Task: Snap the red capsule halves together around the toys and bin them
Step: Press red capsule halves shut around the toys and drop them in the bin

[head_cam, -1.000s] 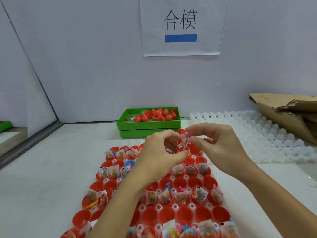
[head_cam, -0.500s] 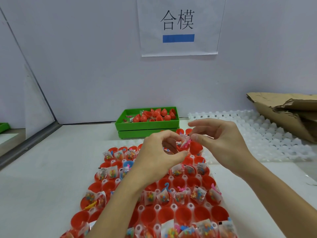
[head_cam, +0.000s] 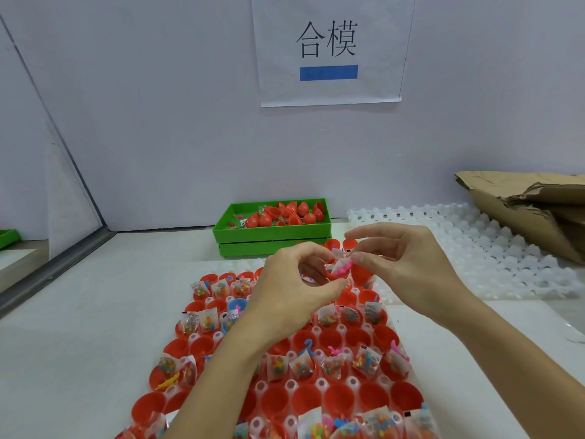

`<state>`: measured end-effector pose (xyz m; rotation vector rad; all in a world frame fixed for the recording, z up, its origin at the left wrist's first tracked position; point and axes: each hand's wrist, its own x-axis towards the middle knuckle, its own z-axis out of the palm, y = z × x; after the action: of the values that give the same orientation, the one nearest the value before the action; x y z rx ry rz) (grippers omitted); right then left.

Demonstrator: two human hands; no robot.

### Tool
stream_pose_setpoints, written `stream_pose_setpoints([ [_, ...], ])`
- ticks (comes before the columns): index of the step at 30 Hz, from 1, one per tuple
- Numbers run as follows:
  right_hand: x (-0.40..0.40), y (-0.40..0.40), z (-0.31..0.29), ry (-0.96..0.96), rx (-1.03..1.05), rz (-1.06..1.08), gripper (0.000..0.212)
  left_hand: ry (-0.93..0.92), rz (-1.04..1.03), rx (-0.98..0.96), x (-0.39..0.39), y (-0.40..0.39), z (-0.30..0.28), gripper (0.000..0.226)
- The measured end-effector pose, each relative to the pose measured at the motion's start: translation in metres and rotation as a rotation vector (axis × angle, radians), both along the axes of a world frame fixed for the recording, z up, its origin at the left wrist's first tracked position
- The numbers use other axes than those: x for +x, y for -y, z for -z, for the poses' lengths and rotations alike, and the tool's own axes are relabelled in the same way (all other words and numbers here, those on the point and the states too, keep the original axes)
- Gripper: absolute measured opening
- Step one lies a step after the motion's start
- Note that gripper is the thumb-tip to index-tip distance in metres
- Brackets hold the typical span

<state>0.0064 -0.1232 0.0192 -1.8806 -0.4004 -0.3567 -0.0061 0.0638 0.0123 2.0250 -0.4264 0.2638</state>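
Bench point(head_cam: 79, 312), white, seen from the head camera. A sign point(head_cam: 329, 49) on the back wall reads "合模" above a blue bar; no other writing is legible.

Tray point(head_cam: 221, 335): a clear moulded grid running from the bench's near edge toward its middle, its pockets filled with open red halves point(head_cam: 338, 397); many carry small bagged toys point(head_cam: 302, 365), some stand empty, and one half is blue point(head_cam: 237, 304). A second, bare white grid point(head_cam: 506, 264) lies at the right, beside crumpled cardboard point(head_cam: 522, 210) in the far right corner.

Bin point(head_cam: 272, 240): green, at the far edge of the bench against the wall, already holding closed red capsules point(head_cam: 289, 213).

Left hand point(head_cam: 291, 296): curled, thumb and fingers pinching a red capsule half point(head_cam: 332, 274), mostly hidden, above the tray's far end.

Right hand point(head_cam: 408, 267): fingers pinched on a toy packet point(head_cam: 342, 267) with a pink piece, held touching the half's mouth; the remaining fingers are loosely spread.

Judgement: the toy is being seated in the half. The packet lies across the opening, pressed in from the right, so the right hand governs insertion while the left steadies. The mating half must come from the tray directly below; the bin lies straight ahead, beyond both hands, about equally near to each.
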Motion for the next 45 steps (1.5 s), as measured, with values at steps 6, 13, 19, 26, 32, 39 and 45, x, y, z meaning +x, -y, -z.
stream_pose_setpoints([
  [6, -0.0005, -0.0016, -0.001, 0.151, -0.033, 0.019, 0.032, -0.002, -0.002, 0.014, -0.0004, 0.0001, -0.0002, 0.022],
  [13, -0.005, -0.0056, -0.0053, 0.476, -0.301, 0.067, 0.038, -0.023, 0.011, 0.026, 0.001, 0.0003, 0.0005, 0.021],
  [19, -0.0045, -0.0094, 0.0021, 0.52, -0.415, 0.022, 0.027, -0.031, 0.003, 0.027, 0.0016, -0.0006, 0.0026, 0.022],
  [26, -0.0011, -0.0063, 0.0036, 0.482, -0.37, 0.028, 0.024, -0.049, 0.014, -0.002, 0.0001, -0.0016, 0.001, 0.019],
  [32, -0.0047, -0.0076, 0.0018, 0.482, -0.395, 0.001, 0.025, -0.057, 0.025, -0.016, -0.0013, -0.0013, 0.0001, 0.019],
  [39, -0.0034, -0.0069, 0.0011, 0.426, -0.253, 0.008, 0.027, -0.015, 0.03, -0.061, -0.0018, -0.0002, -0.0005, 0.015],
  [45, -0.0031, -0.003, -0.001, 0.294, -0.065, 0.015, 0.034, -0.018, 0.004, -0.135, -0.0016, -0.0019, -0.0017, 0.022],
])
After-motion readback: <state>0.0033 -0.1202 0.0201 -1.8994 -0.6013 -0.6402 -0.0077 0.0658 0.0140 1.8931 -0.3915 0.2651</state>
